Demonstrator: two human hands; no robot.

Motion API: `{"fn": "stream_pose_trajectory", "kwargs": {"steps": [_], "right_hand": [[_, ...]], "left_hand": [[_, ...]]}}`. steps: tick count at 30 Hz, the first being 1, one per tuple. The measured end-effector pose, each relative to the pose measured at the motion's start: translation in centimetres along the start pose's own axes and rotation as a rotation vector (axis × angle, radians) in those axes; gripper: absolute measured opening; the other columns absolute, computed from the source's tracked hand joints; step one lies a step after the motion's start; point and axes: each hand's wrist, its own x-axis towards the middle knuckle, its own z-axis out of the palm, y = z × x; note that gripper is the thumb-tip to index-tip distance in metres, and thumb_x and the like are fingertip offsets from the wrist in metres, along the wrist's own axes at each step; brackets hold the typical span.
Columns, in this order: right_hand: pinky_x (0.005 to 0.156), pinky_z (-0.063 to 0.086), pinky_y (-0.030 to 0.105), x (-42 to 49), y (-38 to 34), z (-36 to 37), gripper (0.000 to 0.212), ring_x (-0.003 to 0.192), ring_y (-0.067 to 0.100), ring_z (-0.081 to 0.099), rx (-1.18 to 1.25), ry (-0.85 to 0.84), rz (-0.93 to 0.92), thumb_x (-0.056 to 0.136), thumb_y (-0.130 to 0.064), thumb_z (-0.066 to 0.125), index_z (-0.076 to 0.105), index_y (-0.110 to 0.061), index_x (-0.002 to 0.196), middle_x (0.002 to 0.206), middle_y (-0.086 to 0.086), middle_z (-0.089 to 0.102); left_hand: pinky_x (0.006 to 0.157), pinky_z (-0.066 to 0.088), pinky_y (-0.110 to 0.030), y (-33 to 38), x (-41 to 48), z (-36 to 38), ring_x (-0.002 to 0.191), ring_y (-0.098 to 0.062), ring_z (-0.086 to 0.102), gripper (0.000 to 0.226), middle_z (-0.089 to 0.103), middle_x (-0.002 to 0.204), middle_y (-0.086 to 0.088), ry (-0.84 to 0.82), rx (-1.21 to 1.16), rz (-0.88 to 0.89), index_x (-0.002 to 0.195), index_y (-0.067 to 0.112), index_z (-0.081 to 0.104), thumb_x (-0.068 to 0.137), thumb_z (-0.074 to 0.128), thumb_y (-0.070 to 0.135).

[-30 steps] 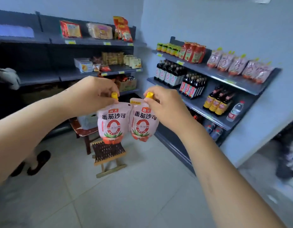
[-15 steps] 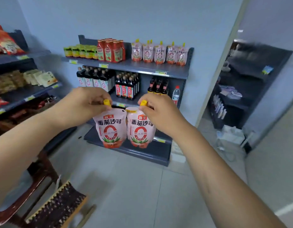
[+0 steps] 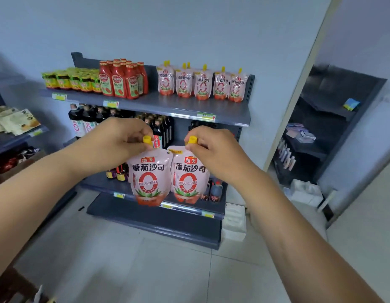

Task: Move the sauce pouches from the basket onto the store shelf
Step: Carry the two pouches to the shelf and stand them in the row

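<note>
left hand point(image 3: 115, 143) pinches yellow-capped pink plastic sauce pouch point(image 3: 149, 178) by its spout | right hand point(image 3: 213, 149) pinches its twin pouch point(image 3: 189, 176) | both hang upright, caps up, frame centre | grey metal top shelf point(image 3: 224, 110) above

The left pouch point(image 3: 149, 178) and the right pouch point(image 3: 189, 176) were pale pink, yellow-capped, each printed with a red ring, dark lettering, green leaves and a red base. The shelf point(image 3: 167, 104) was dark grey, its bottles point(image 3: 118, 80) red, its jars point(image 3: 73, 80) yellow-green, the wall point(image 3: 189, 25) pale blue.
</note>
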Motion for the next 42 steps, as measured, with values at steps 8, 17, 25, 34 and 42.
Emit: {"fn": "stream_pose_trajectory", "kwargs": {"steps": [8, 17, 25, 34, 42], "right_hand": [[0.078, 0.057, 0.043, 9.1, 6.2, -0.3, 0.013, 0.09, 0.018, 0.07, -0.065, 0.145, 0.104, 0.099, -0.026, 0.064, 0.071, -0.019, 0.108, 0.096, 0.004, 0.075], [0.087, 0.056, 0.046, 19.0, 13.7, -4.3, 0.012, 0.096, 0.018, 0.069, -0.129, 0.197, 0.195, 0.098, -0.022, 0.064, 0.073, -0.018, 0.105, 0.099, 0.001, 0.075], [0.068, 0.061, 0.026, 25.8, 24.1, -12.4, 0.008, 0.084, 0.005, 0.072, -0.105, 0.266, 0.18, 0.097, -0.019, 0.067, 0.073, -0.023, 0.099, 0.09, -0.008, 0.077], [0.066, 0.056, 0.02, 32.8, 34.4, -17.1, 0.01, 0.086, -0.005, 0.068, -0.211, 0.234, 0.106, 0.094, -0.021, 0.067, 0.074, -0.024, 0.1, 0.089, -0.016, 0.075], [0.064, 0.054, 0.011, 36.9, 38.6, -18.2, 0.012, 0.086, -0.005, 0.069, -0.131, 0.207, 0.151, 0.096, -0.02, 0.067, 0.07, -0.031, 0.097, 0.087, -0.015, 0.074]], "left_hand": [[0.08, 0.057, -0.038, -4.3, 15.2, 0.6, 0.086, -0.014, 0.073, 0.018, 0.077, 0.089, 0.001, -0.077, -0.092, 0.125, 0.096, 0.021, 0.072, 0.088, 0.074, 0.005], [0.079, 0.057, -0.03, -5.9, 30.3, 2.9, 0.077, -0.01, 0.068, 0.019, 0.073, 0.086, -0.005, -0.085, -0.107, 0.256, 0.091, 0.024, 0.071, 0.086, 0.077, 0.008], [0.067, 0.052, -0.02, -6.1, 42.1, 5.9, 0.072, -0.008, 0.062, 0.015, 0.074, 0.089, -0.008, -0.003, -0.085, 0.304, 0.1, 0.015, 0.072, 0.086, 0.078, 0.014], [0.081, 0.058, -0.047, -3.9, 56.0, 10.0, 0.086, -0.024, 0.072, 0.014, 0.074, 0.093, -0.004, -0.026, 0.004, 0.362, 0.1, 0.014, 0.071, 0.088, 0.077, 0.016], [0.076, 0.053, -0.03, -4.7, 65.8, 13.0, 0.083, -0.009, 0.068, 0.012, 0.073, 0.092, 0.003, -0.111, 0.124, 0.402, 0.098, 0.016, 0.072, 0.088, 0.078, 0.019]]}}
